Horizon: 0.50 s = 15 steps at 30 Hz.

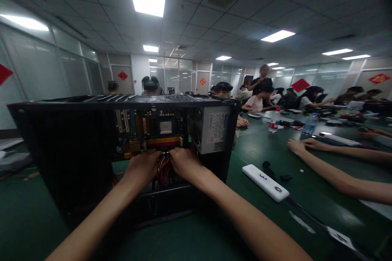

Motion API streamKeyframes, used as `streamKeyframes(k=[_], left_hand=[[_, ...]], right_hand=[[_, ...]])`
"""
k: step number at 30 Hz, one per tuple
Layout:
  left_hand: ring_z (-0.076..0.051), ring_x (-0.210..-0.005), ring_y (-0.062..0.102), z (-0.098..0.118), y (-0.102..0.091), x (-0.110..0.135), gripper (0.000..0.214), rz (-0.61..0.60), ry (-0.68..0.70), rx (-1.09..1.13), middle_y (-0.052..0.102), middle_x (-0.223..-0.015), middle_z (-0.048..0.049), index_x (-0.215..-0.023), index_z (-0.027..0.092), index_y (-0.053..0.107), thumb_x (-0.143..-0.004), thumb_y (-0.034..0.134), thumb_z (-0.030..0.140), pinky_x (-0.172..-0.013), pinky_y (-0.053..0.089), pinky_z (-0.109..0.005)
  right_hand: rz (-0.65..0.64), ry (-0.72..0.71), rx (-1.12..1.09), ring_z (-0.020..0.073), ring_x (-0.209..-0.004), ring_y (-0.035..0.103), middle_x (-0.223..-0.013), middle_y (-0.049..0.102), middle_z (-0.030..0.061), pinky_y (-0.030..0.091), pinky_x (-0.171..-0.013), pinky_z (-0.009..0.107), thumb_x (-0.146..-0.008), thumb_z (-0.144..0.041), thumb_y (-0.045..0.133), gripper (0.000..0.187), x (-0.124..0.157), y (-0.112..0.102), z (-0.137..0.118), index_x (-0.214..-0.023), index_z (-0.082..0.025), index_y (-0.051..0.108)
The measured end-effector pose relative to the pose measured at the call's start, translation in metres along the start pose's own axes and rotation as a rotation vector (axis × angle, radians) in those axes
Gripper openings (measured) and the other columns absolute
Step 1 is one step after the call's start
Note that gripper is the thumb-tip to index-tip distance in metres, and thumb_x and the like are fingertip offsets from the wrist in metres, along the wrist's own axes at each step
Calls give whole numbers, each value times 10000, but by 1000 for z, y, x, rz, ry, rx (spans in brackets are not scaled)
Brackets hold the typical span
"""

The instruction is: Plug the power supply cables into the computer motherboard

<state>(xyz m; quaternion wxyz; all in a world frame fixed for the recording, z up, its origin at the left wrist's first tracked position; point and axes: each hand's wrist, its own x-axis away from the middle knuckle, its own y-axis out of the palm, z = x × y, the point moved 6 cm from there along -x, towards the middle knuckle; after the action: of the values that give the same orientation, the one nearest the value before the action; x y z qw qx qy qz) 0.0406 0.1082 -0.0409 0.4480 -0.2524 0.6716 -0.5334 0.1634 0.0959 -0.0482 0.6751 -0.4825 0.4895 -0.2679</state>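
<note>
An open black computer case (pixel 61 147) stands on the green table (pixel 275 220) in front of me, with its side panel off. Inside it I see a motherboard (pixel 150 132) and a grey power supply (pixel 214 128) at the right. My left hand (pixel 142 167) and my right hand (pixel 183 161) both reach into the case at the lower edge of the motherboard. Their fingers are curled down around a bundle of red and black cables (pixel 163 169) between them. The fingertips are hidden from me.
A white numbered bar (pixel 266 182) and small black parts (pixel 269 169) lie on the table to the right. Another person's forearms (pixel 337 171) stretch across the table at the right. Water bottles (pixel 308 126) and several seated people are further back.
</note>
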Motion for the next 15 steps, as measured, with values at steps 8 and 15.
streamKeyframes(k=[8, 15], left_hand=[[-209, -928, 713, 17, -12, 48, 346, 95, 244, 232, 752, -1081, -38, -1137, 279, 697, -995, 391, 359, -803, 560, -319], [-277, -931, 691, 35, 19, 99, 314, 443, 260, -58, 738, -1019, -125, -1119, 191, 697, -937, 457, 280, -814, 572, -439]], right_hand=[[540, -701, 151, 194, -900, 631, -982, 696, 76, 512, -706, 320, -967, -227, 455, 231, 121, -70, -19, -1092, -225, 650], [1096, 9, -309, 246, -1222, 543, -1306, 525, 120, 527, -923, 423, -962, -316, 429, 428, 143, -81, 135, -1388, -271, 410]])
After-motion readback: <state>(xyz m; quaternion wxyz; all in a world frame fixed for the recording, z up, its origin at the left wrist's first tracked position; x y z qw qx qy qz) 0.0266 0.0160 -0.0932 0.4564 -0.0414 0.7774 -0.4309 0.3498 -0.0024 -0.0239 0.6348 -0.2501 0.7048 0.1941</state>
